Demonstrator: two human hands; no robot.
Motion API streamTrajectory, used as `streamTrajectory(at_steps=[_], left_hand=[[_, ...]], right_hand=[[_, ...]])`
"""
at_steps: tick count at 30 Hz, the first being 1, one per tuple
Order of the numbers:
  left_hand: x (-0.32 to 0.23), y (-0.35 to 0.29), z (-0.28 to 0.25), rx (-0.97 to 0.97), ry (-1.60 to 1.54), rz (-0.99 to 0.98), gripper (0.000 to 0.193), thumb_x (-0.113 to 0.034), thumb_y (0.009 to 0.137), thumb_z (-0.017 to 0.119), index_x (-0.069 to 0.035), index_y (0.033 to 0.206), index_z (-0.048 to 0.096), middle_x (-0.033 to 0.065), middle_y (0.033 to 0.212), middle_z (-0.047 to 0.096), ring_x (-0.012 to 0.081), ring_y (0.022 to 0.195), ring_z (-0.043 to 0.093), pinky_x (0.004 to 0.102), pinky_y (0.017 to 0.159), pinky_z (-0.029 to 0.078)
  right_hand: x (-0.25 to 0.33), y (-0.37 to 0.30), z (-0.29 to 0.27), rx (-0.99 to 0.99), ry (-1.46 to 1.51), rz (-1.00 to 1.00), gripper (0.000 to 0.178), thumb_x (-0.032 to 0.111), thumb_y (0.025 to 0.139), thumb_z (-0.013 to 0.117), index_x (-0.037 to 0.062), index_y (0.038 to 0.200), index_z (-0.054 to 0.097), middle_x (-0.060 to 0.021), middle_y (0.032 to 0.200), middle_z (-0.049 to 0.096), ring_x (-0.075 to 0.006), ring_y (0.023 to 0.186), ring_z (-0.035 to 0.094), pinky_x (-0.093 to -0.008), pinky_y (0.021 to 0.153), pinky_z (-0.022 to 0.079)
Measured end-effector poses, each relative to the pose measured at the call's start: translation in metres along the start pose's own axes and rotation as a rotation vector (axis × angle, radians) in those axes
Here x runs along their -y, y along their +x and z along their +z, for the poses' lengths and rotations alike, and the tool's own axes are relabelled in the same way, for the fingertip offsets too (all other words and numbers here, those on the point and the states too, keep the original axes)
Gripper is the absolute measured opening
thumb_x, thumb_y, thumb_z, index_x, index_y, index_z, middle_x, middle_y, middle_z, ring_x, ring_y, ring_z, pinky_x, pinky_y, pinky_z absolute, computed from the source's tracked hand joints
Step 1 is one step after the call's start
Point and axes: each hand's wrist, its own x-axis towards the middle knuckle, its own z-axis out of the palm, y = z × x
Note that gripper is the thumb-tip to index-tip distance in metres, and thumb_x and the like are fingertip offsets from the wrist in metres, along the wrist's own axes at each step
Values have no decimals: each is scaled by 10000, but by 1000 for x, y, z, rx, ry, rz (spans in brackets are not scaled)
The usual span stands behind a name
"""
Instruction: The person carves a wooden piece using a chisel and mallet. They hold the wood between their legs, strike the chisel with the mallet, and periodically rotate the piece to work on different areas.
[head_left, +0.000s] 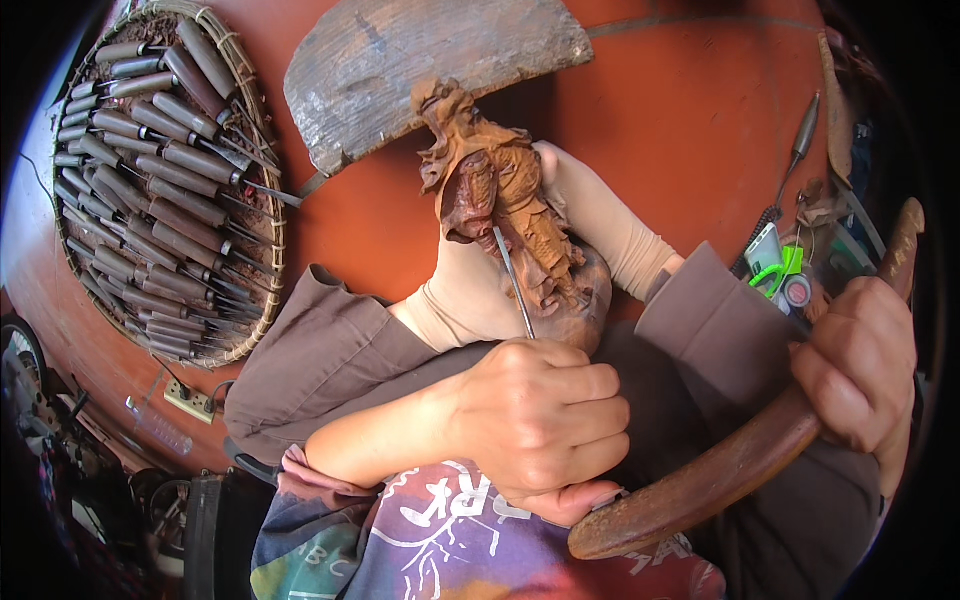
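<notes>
"Since I only have the head view out here, where's the brown wooden carving [520, 195]?"

"Held between the beige-socked feet [465, 300] above the red floor [690, 120], its top overlapping the near edge of the grey half-round board [370, 80]."

"And each grip?"

"My left grip [535, 420] is wrapped tight round the carving chisel [514, 283], handle hidden, tip against the carving's middle. My right grip [860, 365] is curled round the curved wooden mallet [715, 475], whose free end sits by the left thumb."

"Spare tools?"

"In the woven tray [273, 310], one jutting past its right rim."

"Which step, then?"

"I'd judge it's detail cutting, chisel placed for a blow."

"What does the next move call for?"

"A steady chisel angle, I'd say, the mallet lined up behind the handle, and a light tap; a hard one might chip thin folds."
</notes>
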Motion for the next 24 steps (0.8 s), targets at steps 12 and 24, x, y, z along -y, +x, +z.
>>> streamTrajectory(at_steps=[12,24], left_hand=[[16,-13,9,-244,21,84,315,-288,873,476,-120,617,548,7,626,499,154,526,504,280,429,334],[16,-17,-5,-222,-53,119,386,-309,912,444,-113,604,567,-1,579,478,143,481,458,287,414,294]], right_hand=[[9,4,5,47,18,128,370,253,577,642,-41,798,605,-142,727,517,-280,594,538,-401,550,400],[9,2,5,72,22,124,358,245,578,642,-37,795,602,-140,724,503,-284,603,530,-411,561,400]])
